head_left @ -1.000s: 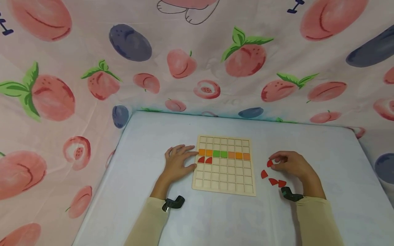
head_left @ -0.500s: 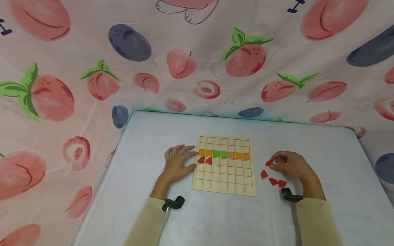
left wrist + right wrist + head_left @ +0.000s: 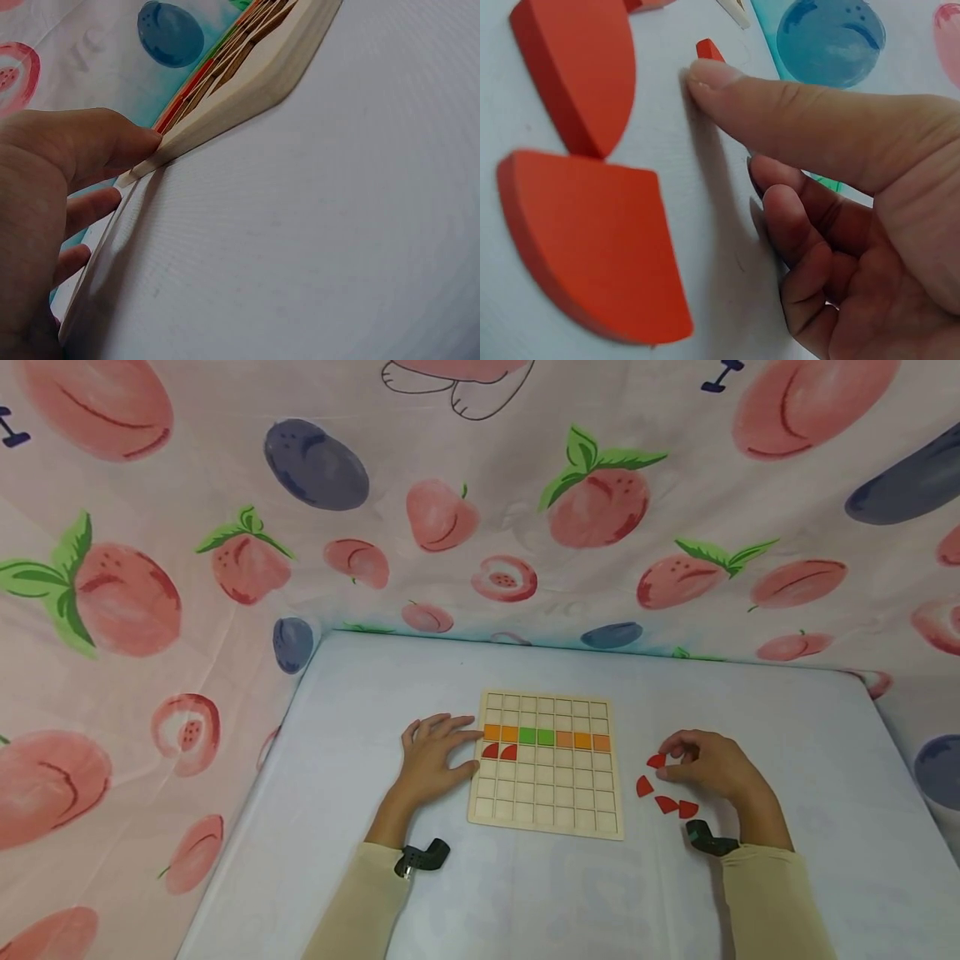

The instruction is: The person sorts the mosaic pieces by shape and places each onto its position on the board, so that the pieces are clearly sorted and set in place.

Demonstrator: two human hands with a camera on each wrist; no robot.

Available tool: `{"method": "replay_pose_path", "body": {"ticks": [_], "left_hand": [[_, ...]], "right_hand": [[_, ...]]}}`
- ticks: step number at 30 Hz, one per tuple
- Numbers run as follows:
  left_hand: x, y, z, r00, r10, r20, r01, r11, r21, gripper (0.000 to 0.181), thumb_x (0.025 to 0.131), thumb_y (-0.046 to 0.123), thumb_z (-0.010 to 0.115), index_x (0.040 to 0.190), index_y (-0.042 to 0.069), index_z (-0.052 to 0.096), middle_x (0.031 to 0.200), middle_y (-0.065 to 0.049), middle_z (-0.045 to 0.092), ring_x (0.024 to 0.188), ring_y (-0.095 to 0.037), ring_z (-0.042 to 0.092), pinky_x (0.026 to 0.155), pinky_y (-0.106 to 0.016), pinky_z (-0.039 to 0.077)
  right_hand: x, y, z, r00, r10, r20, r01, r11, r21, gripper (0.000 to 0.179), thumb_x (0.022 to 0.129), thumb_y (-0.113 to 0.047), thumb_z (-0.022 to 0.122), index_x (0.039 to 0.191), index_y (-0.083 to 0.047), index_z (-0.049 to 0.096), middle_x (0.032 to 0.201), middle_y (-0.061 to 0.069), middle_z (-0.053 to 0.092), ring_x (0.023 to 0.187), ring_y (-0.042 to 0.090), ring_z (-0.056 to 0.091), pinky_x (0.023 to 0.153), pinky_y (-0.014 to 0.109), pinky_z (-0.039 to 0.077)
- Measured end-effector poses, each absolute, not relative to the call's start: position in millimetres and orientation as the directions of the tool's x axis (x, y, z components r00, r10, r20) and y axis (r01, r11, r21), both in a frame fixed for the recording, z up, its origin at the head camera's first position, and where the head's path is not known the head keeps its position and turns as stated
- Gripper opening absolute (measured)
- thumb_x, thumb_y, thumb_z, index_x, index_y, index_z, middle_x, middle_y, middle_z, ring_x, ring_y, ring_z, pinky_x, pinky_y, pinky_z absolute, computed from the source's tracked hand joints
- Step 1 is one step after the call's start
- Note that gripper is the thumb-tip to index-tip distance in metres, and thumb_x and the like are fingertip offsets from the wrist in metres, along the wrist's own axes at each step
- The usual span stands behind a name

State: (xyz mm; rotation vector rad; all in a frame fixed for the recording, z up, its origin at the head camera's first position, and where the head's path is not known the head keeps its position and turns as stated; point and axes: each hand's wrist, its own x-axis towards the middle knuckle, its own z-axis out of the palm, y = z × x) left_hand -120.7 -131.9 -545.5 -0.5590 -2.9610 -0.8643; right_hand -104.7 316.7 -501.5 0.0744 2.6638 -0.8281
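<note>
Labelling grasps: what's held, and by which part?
Right hand pinches a red piece by its right side in the head view. Left hand only touches the left edge of the board.

Head: a bit dim, soft even lt; wide lens stretches curtain prints (image 3: 813, 406) twd corners. L wrist: dimmer, soft shadow on surface (image 3: 315, 210) by board (image 3: 232, 112). R wrist: blurry shadow beside R grip (image 3: 892, 225); nearest red pc (image 3: 592, 247) slightly soft.

The right hand (image 3: 874, 244) apparently pinches a mostly hidden red piece (image 3: 709, 49) beyond two red wedges (image 3: 592, 244).
</note>
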Motion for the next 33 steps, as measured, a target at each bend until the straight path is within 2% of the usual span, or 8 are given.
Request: {"method": "replay_pose_path", "body": {"ticks": [17,33], "left_hand": [[-121,-134,-546,-0.936,0.338,0.1,0.339,0.787,0.516,0.045,0.087,0.038,0.072,0.132,0.034,0.068,0.152,0.008,0.054,0.146,-0.027,0.035,0.116,-0.062,0.011],[-121,-132,-546,-0.935,0.338,0.107,0.343,0.788,0.511,0.045,0.087,0.037,0.072,0.132,0.035,0.068,0.152,0.009,0.054,0.146,-0.027,0.035,0.116,-0.062,0.011]], "right_hand": [[-103,307,-502,-0.96,-0.069,-0.273,0.101,0.82,-0.564,0.035,0.082,-0.033,0.085,0.108,-0.013,0.073,0.095,0.006,0.064,0.089,0.024,0.053,0.069,0.031,0.047],[-110,260,-492,-0.971,-0.142,-0.195,0.017,0.768,-0.64,0.03,0.082,-0.032,0.086,0.104,-0.017,0.071,0.091,0.003,0.067,0.082,0.02,0.056,0.068,0.03,0.049]]}}
